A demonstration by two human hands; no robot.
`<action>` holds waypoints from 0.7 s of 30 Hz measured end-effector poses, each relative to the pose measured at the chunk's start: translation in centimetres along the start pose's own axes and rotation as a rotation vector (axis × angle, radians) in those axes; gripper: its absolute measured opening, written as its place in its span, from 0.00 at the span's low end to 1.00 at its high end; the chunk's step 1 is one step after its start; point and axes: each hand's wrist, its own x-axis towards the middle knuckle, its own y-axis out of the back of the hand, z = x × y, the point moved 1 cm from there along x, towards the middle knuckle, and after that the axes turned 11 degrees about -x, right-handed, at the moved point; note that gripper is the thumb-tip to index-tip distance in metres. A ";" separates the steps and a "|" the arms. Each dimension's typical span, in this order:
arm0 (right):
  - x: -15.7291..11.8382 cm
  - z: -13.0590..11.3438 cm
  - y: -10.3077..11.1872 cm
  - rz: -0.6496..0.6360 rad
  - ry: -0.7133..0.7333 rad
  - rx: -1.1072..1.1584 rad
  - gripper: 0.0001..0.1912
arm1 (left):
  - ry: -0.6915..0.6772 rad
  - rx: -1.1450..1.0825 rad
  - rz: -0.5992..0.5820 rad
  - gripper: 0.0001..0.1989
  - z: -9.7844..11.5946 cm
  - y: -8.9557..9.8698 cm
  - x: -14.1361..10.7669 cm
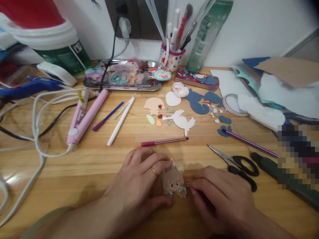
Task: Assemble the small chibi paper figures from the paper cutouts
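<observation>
A small cartoon head cut-out (175, 181) with brown hair, dark eyes and teal bows lies on the table in front of me. My left hand (144, 177), with a gold ring, holds it at its left side, fingers at the top edge and thumb at the lower edge. Pinched in my right hand (219, 196) is a thin tool (186, 185) with a gold-coloured band, seemingly a fine brush; most of it is hidden by the fingers. Its tip meets the right side of the cut-out's face. Just beyond lies a magenta felt-tip pen (164, 141).
Open scissors (231, 162) and a dark green handle (279, 176) lie right. Paper shapes (183, 121) are scattered mid-table. A corded pink hair straightener (87, 118) and white pen (121, 121) lie left. Behind stand a metal tray (122, 87) and pen cup (171, 59).
</observation>
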 end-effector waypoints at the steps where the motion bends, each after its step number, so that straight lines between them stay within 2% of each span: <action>1: 0.0 0.0 0.0 0.003 0.003 0.001 0.05 | -0.001 0.001 0.000 0.26 0.0 0.0 0.0; 11: -0.2 -0.2 0.2 0.011 -0.008 0.003 0.05 | -0.002 -0.007 0.003 0.26 0.0 0.1 0.0; 17: 0.9 0.0 0.1 0.056 -0.056 0.059 0.05 | -0.008 -0.017 0.004 0.27 0.1 0.0 0.0; 21: 1.2 0.4 -0.2 0.079 -0.104 -0.088 0.05 | -0.026 -0.013 0.026 0.30 0.0 -0.1 -0.2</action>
